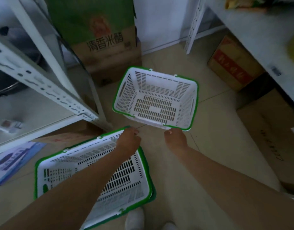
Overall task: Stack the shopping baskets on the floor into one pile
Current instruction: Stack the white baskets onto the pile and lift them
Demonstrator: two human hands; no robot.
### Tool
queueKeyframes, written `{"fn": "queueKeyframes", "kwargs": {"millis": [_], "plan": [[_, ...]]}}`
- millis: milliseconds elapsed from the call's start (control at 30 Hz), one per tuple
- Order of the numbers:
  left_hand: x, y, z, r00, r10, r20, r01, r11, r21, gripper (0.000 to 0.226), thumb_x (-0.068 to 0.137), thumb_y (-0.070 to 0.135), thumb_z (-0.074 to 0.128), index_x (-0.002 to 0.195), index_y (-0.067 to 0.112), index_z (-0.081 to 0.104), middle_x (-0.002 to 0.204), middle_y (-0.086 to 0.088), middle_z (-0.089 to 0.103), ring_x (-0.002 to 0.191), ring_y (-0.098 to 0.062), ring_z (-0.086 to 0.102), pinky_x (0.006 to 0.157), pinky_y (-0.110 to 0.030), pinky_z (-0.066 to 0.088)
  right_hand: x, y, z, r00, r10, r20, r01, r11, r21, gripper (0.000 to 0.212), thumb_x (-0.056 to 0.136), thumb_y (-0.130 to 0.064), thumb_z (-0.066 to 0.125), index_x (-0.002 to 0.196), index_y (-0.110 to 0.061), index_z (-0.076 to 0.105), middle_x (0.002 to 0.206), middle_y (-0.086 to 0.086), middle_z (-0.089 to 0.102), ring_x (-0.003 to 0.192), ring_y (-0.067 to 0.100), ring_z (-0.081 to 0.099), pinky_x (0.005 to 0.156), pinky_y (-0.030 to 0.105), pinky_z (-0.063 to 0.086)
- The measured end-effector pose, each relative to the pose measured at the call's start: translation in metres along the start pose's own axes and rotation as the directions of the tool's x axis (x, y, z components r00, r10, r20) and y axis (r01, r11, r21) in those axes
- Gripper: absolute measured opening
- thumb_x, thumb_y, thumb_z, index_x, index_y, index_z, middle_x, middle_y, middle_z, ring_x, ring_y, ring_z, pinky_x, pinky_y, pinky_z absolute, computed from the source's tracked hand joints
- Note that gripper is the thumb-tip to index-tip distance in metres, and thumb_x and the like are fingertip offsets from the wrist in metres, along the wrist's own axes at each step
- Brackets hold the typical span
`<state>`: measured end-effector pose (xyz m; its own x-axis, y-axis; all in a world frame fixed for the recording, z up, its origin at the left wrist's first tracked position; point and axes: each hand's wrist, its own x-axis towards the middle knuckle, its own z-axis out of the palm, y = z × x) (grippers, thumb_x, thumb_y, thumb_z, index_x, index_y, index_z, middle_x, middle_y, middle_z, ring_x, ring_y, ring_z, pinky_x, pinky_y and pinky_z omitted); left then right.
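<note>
Carton (99, 47) printed 清香米醋, both hands (128, 140) loosely curled, empty, near white basket (156, 98)

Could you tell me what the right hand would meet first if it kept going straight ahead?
Probably the near rim of the far basket; the right hand looks just short of it, though depth is unclear.

One basket (155, 98) sits mid-frame on the floor (209, 133), another basket (93, 173) lower left. Shelving (43, 70) fills the upper left, a box (99, 42) stands top center, and more boxes (234, 67) sit under the right-hand shelf (259, 34).
</note>
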<state>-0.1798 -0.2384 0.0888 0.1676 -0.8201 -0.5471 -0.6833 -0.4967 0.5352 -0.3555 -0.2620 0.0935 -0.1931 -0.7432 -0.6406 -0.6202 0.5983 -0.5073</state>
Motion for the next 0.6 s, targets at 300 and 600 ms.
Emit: {"fn": "queueKeyframes", "kwargs": {"millis": [300, 600], "plan": [[0.076, 0.024, 0.008, 0.999, 0.049, 0.015, -0.049, 0.999, 0.023, 0.031, 0.088, 0.015, 0.053, 0.114, 0.000, 0.063, 0.117, -0.018, 0.062, 0.110, -0.035, 0.061, 0.095, -0.037, 0.045, 0.063, -0.007, -0.012, 0.997, 0.065, 0.037, -0.067, 0.997, 0.033, 0.035, 0.099, -0.015, 0.039, 0.119, 0.003, 0.062, 0.086, 0.005, 0.058, 0.086, 0.027, 0.054, 0.075, 0.024, 0.043], [0.179, 0.029, -0.024, 0.991, 0.129, -0.022, -0.124, 0.980, 0.158, 0.036, 0.099, 0.030, 0.046, 0.117, 0.005, 0.065, 0.116, -0.018, 0.066, 0.103, -0.036, 0.065, 0.092, -0.044, 0.052, 0.139, -0.002, -0.022, 0.974, 0.219, -0.062, -0.190, 0.934, 0.303, 0.041, 0.097, -0.026, 0.041, 0.116, 0.005, 0.062, 0.090, 0.010, 0.054, 0.088, 0.023, 0.049, 0.090, 0.037, 0.050]]}}
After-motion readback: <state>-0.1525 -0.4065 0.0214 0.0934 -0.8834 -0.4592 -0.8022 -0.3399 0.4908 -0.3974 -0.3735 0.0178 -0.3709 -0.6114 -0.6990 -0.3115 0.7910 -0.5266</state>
